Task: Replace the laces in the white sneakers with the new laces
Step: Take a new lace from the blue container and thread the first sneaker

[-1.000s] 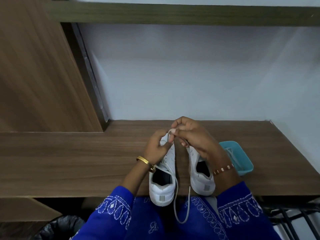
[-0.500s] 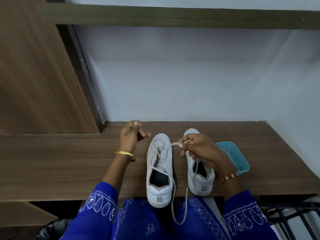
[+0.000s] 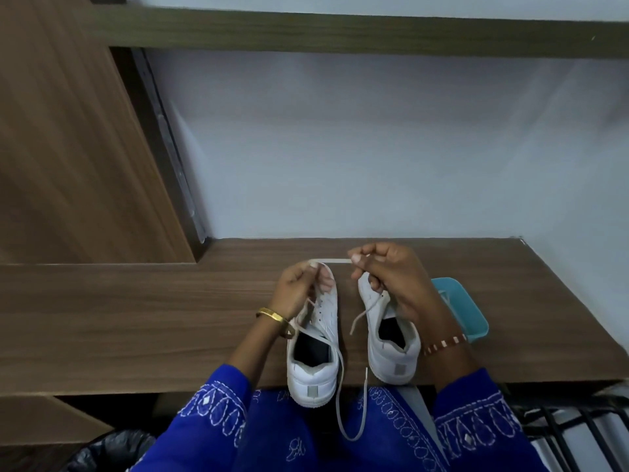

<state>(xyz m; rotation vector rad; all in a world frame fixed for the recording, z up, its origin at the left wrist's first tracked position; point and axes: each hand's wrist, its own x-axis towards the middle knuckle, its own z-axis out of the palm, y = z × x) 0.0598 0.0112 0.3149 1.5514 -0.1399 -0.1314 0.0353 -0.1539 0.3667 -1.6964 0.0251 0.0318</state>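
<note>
Both forearms reached forward, hands raised side by side. Left hand (image 3: 299,287) and right hand (image 3: 391,277) — fingers curled, each pinching.

Two white sneakers stand side by side on the desk (image 3: 170,318), heels at its near edge. The left sneaker (image 3: 315,356) trails a loose white lace (image 3: 340,396) over that edge; the right sneaker (image 3: 391,342) is partly unlaced.

Both hands, left hand (image 3: 295,287) and right hand (image 3: 391,277), pinch a taut lace (image 3: 332,260) stretched above two white sneakers (image 3: 318,352) at six o'clock on a wooden desk (image 3: 136,318).
</note>
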